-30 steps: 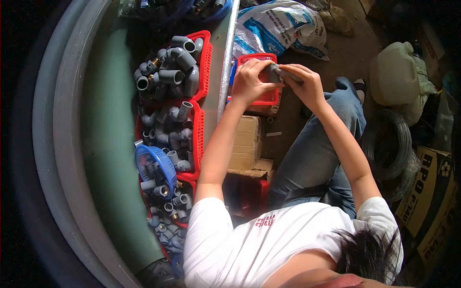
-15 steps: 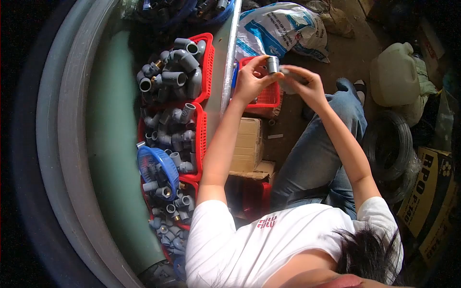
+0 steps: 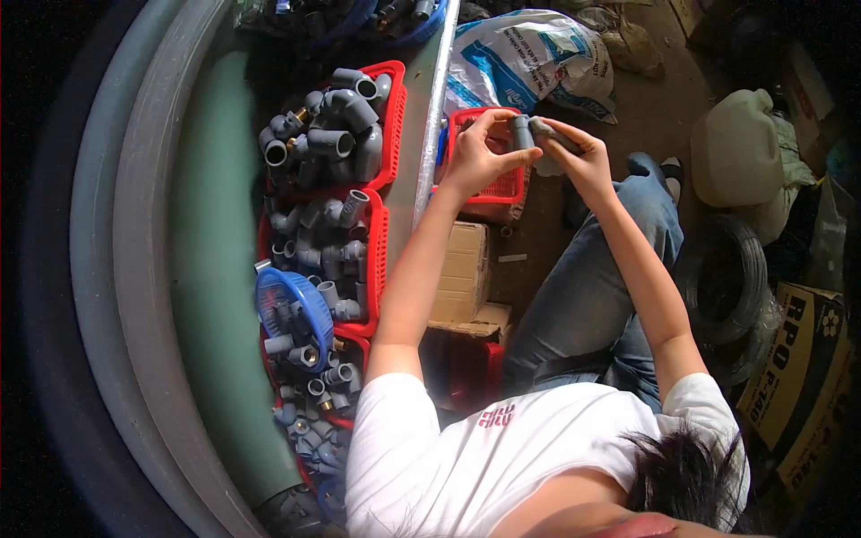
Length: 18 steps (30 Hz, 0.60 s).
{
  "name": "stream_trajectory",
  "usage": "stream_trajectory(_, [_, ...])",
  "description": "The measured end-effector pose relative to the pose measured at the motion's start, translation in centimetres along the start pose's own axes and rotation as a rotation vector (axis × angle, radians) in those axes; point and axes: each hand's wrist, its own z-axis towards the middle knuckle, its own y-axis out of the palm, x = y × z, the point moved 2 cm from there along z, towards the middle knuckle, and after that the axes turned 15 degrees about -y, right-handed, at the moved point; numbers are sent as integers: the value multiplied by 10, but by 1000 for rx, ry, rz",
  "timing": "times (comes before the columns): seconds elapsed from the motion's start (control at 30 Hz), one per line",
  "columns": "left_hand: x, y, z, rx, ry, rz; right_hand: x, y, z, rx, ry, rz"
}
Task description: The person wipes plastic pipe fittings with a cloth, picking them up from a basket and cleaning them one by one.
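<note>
A small grey pipe fitting (image 3: 521, 133) is pinched between the thumb and fingers of my left hand (image 3: 477, 157). Close against its right side, my right hand (image 3: 583, 163) has its fingers closed on a greyish cloth (image 3: 549, 142), partly hidden by the fingers. Both hands are above a red basket (image 3: 504, 190) that stands past the cardboard box (image 3: 459, 273).
Red baskets (image 3: 395, 121) of grey fittings and a blue basket (image 3: 314, 300) line the left side. A metal edge (image 3: 434, 112) runs beside them. Further off lie a white sack (image 3: 529, 58), a plastic jug (image 3: 737, 151) and coiled wire (image 3: 726, 278).
The fitting has turned in my left hand, its side now showing more. My right hand has moved slightly against it with the cloth. The view has shifted a little.
</note>
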Motion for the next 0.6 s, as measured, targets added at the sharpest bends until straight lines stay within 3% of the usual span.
stream_trajectory(0.17, [5,1,-7,156,204,241,-3,3,-1,-105,-24,-26])
stream_trajectory(0.37, [-7,9,-7,82,50,454,-9,5,-2,-57,73,90])
stream_trajectory(0.5, [-12,21,-4,19,174,292,-3,5,-2,48,195,360])
stream_trajectory(0.6, [-11,17,2,224,318,437,-9,8,-1,123,257,357])
